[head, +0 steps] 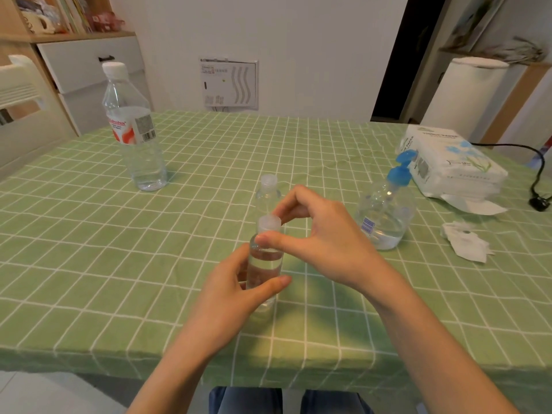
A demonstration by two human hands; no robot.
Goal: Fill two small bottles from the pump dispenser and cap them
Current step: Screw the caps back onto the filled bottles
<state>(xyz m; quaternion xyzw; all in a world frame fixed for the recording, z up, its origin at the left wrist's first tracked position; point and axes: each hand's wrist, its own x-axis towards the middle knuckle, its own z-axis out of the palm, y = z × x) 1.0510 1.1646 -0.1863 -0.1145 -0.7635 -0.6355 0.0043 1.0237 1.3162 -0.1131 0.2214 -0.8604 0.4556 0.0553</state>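
The right hand (316,234) pinches the cap (269,223) on the near small bottle (264,264), which the left hand (236,291) grips around its body. Capping looks underway; next, twist it tight. The second bottle (268,194) stands just behind, the pump dispenser (385,213) to the right.
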